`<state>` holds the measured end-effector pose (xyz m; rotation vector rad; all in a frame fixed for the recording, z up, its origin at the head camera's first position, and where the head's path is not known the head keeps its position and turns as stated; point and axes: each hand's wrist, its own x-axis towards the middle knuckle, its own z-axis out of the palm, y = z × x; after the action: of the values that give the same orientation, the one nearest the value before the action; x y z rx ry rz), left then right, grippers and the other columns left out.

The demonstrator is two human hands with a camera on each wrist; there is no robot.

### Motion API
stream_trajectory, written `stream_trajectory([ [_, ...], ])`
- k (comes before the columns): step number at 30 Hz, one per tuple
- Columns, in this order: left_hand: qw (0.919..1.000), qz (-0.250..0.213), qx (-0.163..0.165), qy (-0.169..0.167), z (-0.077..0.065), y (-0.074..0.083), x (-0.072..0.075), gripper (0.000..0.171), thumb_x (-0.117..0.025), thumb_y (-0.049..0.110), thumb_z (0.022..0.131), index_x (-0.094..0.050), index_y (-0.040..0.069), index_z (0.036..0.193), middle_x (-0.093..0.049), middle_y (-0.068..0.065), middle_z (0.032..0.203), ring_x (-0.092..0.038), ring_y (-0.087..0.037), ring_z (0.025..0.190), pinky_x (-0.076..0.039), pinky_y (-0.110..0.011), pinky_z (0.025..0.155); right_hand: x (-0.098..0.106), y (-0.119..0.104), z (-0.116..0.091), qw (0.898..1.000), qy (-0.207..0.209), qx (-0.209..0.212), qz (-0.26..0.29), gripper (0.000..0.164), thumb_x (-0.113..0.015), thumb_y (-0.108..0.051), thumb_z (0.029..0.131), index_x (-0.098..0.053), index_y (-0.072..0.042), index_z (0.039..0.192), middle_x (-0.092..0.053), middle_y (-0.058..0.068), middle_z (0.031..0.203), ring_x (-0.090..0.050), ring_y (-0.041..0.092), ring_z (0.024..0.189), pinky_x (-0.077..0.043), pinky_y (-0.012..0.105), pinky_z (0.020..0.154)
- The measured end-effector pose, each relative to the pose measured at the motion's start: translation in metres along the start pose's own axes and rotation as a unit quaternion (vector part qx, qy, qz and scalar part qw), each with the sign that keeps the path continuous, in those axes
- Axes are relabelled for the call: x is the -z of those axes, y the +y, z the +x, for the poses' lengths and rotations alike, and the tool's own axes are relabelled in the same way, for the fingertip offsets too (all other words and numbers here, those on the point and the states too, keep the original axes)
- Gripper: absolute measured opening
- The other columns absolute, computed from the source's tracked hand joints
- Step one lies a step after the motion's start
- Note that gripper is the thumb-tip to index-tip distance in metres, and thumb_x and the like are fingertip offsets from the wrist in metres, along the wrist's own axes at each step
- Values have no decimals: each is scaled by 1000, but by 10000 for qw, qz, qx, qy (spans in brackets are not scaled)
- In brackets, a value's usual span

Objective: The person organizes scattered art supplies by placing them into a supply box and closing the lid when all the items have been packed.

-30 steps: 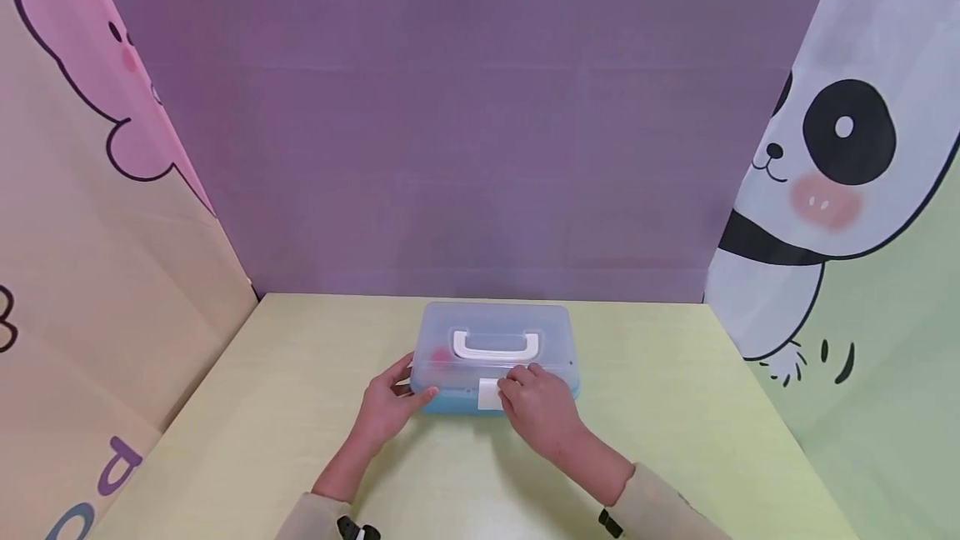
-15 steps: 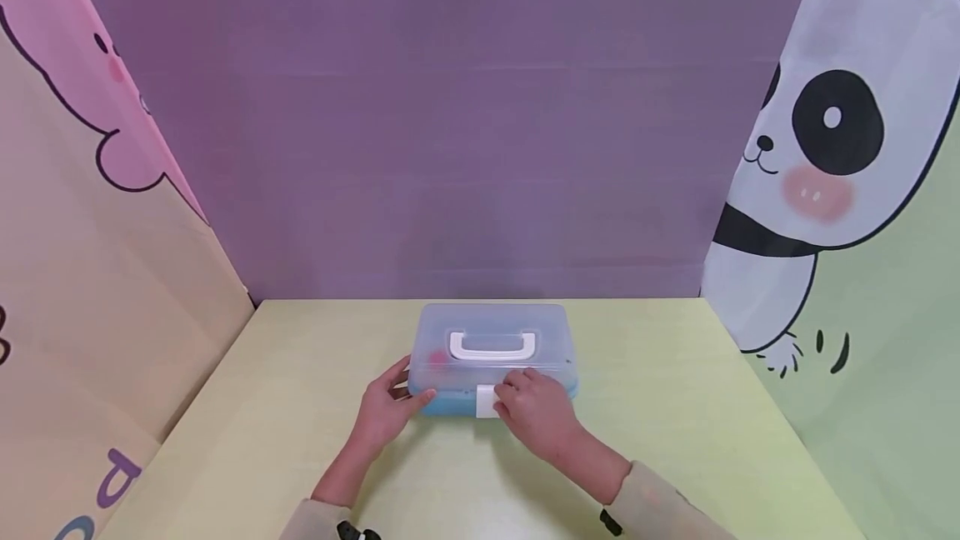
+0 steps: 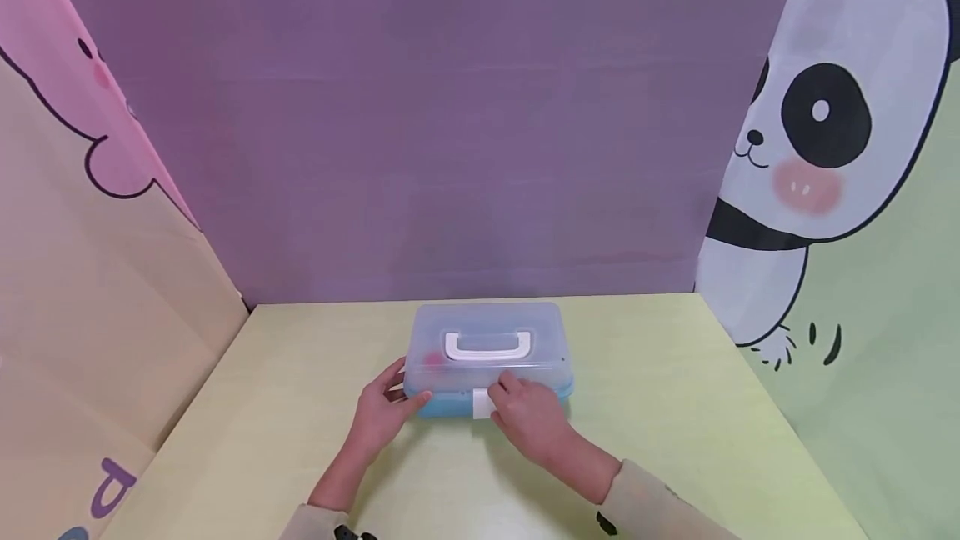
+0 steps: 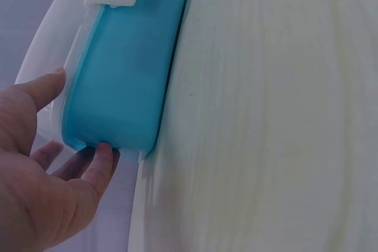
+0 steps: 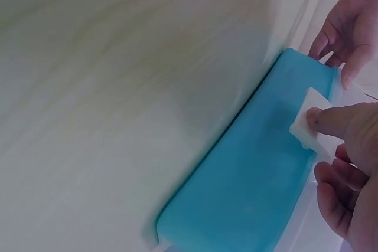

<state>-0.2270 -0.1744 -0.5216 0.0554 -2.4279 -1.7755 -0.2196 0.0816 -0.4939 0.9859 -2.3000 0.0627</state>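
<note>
A storage box (image 3: 540,327) with a clear lid, a white carry handle (image 3: 487,355) and a blue base (image 4: 118,81) stands lidded on the table. A reddish spot shows through the lid. My left hand (image 3: 380,417) holds the box's left end, thumb at the front rim and fingers round the side. At the front centre is a white latch (image 3: 482,404). My right hand (image 3: 534,422) has its thumb (image 5: 325,119) pressed on the latch's face, with the other fingers curled by the lid edge. The latch lies against the blue front; whether it is engaged is hard to tell.
The pale yellow table (image 3: 315,348) extends on both sides of the box and in front of it. A purple backdrop (image 3: 450,148) rises behind. Side panels carry a pink cartoon figure (image 3: 60,40) and a panda (image 3: 810,132).
The white latch has swung down against the box front under my right hand. My left hand keeps its hold on the left end. The head view has tilted slightly.
</note>
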Motion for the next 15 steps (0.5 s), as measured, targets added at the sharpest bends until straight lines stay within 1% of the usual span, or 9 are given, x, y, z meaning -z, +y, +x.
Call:
stream_trajectory([
  [3,10000,-7,-6,15,0,1,0,74,-82,23,80,-46,9,144,-60,-16,125,-62,-31,105,-56,-32,80,-1,0,0,10000,58,-10,-15,31,-84,-21,73,-57,-10,85,-48,1,78,-49,14,51,-41,24,45],
  [8,10000,17,-8,-3,1,1,0,74,-81,23,81,-46,8,144,-59,-18,126,-62,-33,106,-56,-34,81,-3,0,0,10000,-26,-47,-74,32,-83,-23,74,-57,-11,86,-46,1,77,-45,12,46,-38,23,41],
  [15,10000,34,30,16,0,1,0,75,-81,24,81,-45,10,145,-59,-17,126,-62,-32,106,-56,-32,81,-7,-1,-1,9998,163,8,-145,32,-83,-20,72,-54,-11,82,-43,0,75,-41,11,43,-33,21,39],
])
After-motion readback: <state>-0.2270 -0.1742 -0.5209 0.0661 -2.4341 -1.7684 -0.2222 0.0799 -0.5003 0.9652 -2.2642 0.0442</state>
